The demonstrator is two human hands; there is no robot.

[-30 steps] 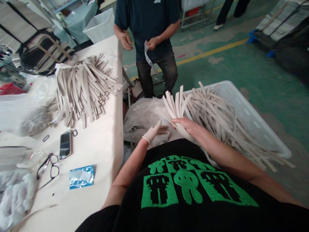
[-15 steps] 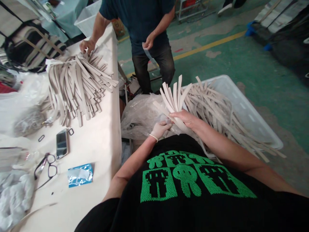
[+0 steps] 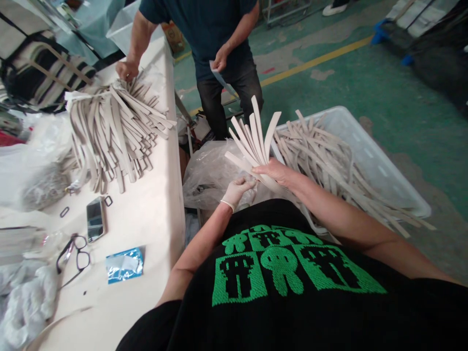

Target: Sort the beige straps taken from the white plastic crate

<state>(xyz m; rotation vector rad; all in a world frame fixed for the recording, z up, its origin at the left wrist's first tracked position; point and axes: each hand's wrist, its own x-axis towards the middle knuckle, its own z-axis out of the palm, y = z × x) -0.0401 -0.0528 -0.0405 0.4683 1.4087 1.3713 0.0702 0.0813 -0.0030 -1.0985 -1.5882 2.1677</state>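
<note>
My right hand (image 3: 272, 171) is closed around a fanned bunch of beige straps (image 3: 256, 139), their ends sticking up and apart. My left hand (image 3: 237, 191), in a pale glove, is closed just below and left of the bunch; its fingertips press together close to the straps. What it pinches, if anything, is too small to make out. Behind both hands lies a crumpled clear plastic bag (image 3: 206, 168). To the right of the bunch stands a white plastic bin (image 3: 387, 161) with many loose straps (image 3: 321, 156), some hanging over its near edge.
On the table (image 3: 153, 234) at left are a strap pile (image 3: 109, 126), a phone (image 3: 95, 219), eyeglasses (image 3: 82, 258) and a blue packet (image 3: 125, 265). Across from me a co-worker (image 3: 204, 39) has one hand at that pile and holds a pale strip (image 3: 222, 80) in the other.
My right hand and the straps have shifted slightly left and up, and the strap ends fan wider. My left hand has moved a little left, its fingers less hidden by the bunch.
</note>
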